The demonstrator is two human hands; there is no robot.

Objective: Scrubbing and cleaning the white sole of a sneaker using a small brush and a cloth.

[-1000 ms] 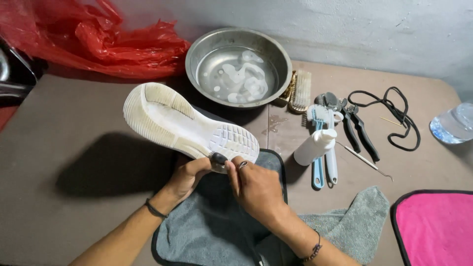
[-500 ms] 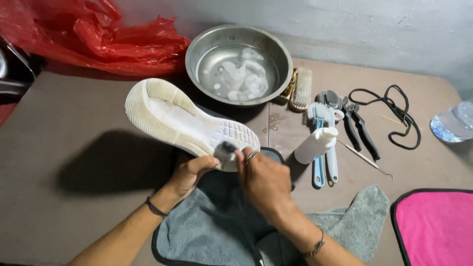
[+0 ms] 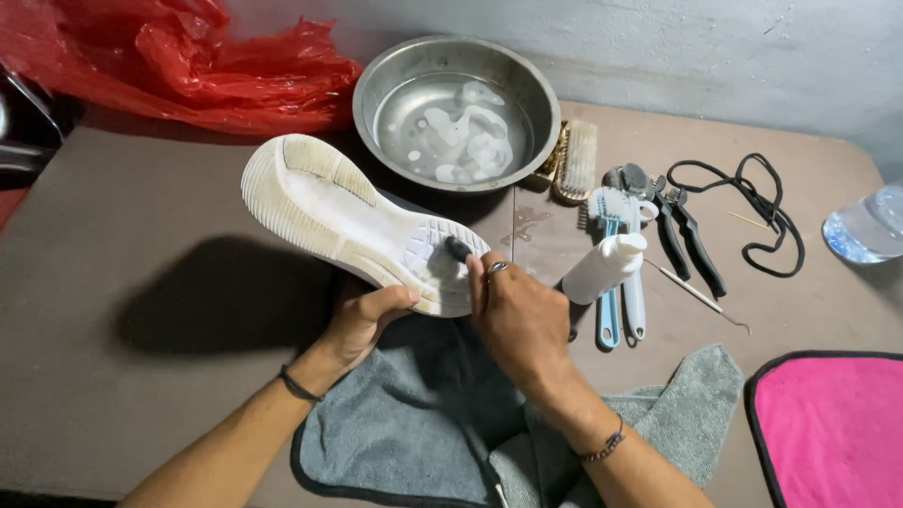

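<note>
A brown bench [image 3: 141, 395] carries a grey cloth [image 3: 414, 442] at the near edge and a pink mat [image 3: 832, 423] at the right. Further back sit a metal basin [image 3: 376, 94] of soapy water, a red plastic bag [image 3: 179, 66], a wooden brush [image 3: 576, 160], a white bottle [image 3: 602, 268], blue-handled brushes [image 3: 609, 310], pliers [image 3: 691, 240] and a black cord [image 3: 762, 202].
</note>
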